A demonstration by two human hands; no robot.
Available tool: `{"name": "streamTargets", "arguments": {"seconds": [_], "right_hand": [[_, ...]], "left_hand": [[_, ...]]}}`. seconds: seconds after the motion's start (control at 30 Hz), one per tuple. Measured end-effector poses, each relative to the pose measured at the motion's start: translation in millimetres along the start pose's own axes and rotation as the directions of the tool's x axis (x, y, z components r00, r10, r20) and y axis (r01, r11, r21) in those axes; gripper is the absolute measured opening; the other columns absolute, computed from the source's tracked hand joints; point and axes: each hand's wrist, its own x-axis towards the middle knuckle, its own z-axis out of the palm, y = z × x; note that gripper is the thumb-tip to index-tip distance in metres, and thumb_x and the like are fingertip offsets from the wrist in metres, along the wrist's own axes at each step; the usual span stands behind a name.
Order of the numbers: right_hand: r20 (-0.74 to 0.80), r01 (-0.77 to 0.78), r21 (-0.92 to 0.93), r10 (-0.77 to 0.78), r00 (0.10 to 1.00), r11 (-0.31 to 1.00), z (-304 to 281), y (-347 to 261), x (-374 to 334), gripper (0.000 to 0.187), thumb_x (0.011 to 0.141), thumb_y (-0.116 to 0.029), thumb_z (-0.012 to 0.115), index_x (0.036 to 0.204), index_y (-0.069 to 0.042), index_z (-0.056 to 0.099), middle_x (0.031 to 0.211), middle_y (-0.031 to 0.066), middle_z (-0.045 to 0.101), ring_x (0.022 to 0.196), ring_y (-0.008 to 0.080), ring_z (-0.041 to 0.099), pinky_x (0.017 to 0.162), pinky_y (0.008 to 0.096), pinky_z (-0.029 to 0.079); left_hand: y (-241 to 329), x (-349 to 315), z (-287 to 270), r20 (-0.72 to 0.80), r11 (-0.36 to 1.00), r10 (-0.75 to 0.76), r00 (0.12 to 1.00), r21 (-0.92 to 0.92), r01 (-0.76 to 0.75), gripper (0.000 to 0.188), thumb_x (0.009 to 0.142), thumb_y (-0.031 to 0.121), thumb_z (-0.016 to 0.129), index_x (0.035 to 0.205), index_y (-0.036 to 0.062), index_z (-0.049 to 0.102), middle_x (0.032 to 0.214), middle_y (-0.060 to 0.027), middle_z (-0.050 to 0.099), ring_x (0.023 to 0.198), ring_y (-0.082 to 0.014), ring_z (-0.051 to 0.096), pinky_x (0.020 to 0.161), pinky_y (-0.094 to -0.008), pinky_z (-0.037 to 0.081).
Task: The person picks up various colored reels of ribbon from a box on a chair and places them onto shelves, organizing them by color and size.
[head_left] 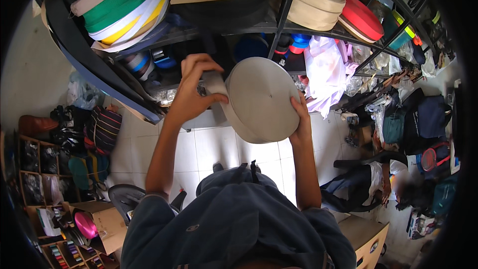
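Observation:
A large roll of grey webbing is held up in front of me, its flat round side toward my view. My right hand grips its right edge, thumb on the flat side and the other fingers mostly hidden behind. At its left edge, a loose length of the webbing comes away from the roll. My left hand is closed around this length, thumb below and fingers bent over the top.
Ahead stands a dark metal shelf with rolls of green webbing, beige webbing and red webbing. A pale plastic bag hangs there. Bags line the right, where another person sits. A cardboard box is behind left.

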Motion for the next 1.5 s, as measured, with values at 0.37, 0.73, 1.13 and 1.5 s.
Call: {"name": "streamTargets", "arguments": {"seconds": [0.37,0.73,1.13,1.5], "right_hand": [[0.015,-0.02,-0.041,0.021,1.0,0.999,0,11,-14,0.042,0.085,-0.014,0.061,0.124,-0.007,0.046,0.115,0.0103,0.055,0.105,0.0215,0.057,0.089,0.0347,0.049],[0.04,-0.082,-0.107,0.086,0.995,0.991,8,39,-30,0.049,0.083,-0.013,0.063,0.127,-0.006,0.043,0.118,0.0126,0.053,0.108,0.0233,0.055,0.089,0.0353,0.049],[0.135,-0.096,-0.128,0.113,0.984,0.987,6,49,-32,0.057,0.08,-0.011,0.066,0.13,-0.004,0.041,0.12,0.0155,0.051,0.109,0.0235,0.053,0.089,0.0332,0.046],[0.174,-0.023,-0.168,0.052,0.983,0.986,26,11,-16,0.079,0.083,-0.012,0.064,0.144,-0.008,0.014,0.122,0.0236,0.051,0.108,0.0266,0.055,0.088,0.0348,0.047]], "left_hand": [[-8,-51,44,0.248,0.329,-0.427,0.87,-0.853,0.405,0.052,0.091,0.018,0.049,0.137,-0.0009,0.035,0.145,-0.0134,0.032,0.136,-0.025,0.028,0.109,-0.0333,0.024],[-42,-48,34,0.493,0.303,-0.513,0.703,-0.662,0.685,0.059,0.082,0.019,0.058,0.137,0.0107,0.039,0.141,-0.018,0.035,0.127,-0.0271,0.039,0.101,-0.034,0.036],[-38,2,25,0.876,0.528,-0.328,0.354,-0.141,0.837,0.064,0.081,0.037,0.066,0.134,0.0082,0.045,0.127,-0.0133,0.051,0.116,-0.023,0.05,0.095,-0.0312,0.042],[-12,-4,20,0.71,0.479,-0.453,0.539,-0.316,0.819,0.057,0.077,0.022,0.073,0.128,0.0063,0.052,0.116,-0.0126,0.059,0.106,-0.0214,0.057,0.089,-0.0302,0.046]]}}
